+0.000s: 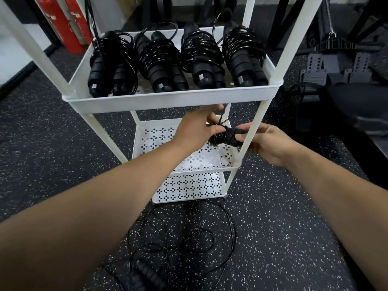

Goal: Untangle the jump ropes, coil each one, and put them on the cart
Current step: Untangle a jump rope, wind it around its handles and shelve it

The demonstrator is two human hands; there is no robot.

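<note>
The winding on the jump rope [223, 138] could be lost from here: a short springy tail of cord is seen standing up beside the left hand [195, 128], and if it were let go before being tucked under, the stiff coils would likely unwind. A snag is also possible, since the bundle is held just behind the front post [249, 135] of the cart [168, 99], under its top tray [270, 66], and could be knocked against either when lifted. That tray is already filled side to side by four coiled ropes [159, 59], so a neighbour might be dislodged if a fifth were forced in. A tangled rope [189, 238] is left on the floor near the cart's foot, where it could be trodden on

The left hand's fingers are curled and pinched on the cord at the coil's end, one finger raised toward the tray. The right hand [270, 143] is wrapped round the handles, its fingers partly hidden by the post
</note>
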